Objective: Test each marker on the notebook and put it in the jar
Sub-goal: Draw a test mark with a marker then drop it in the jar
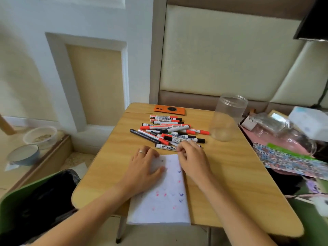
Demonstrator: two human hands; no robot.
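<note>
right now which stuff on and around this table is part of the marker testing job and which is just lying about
Part of the job:
- pile of markers
- notebook
- clear jar
- left hand, flat on the notebook
- right hand, at the pile

Just lying about:
- orange phone
- sticker sheet
- bowls on the floor ledge
- tissue pack

Smooth wood-grain table (pixel 221 174), matt white paper notebook (pixel 159 206), clear jar (pixel 227 118), probably plastic, and glossy plastic-looking markers (pixel 170 132).
</note>
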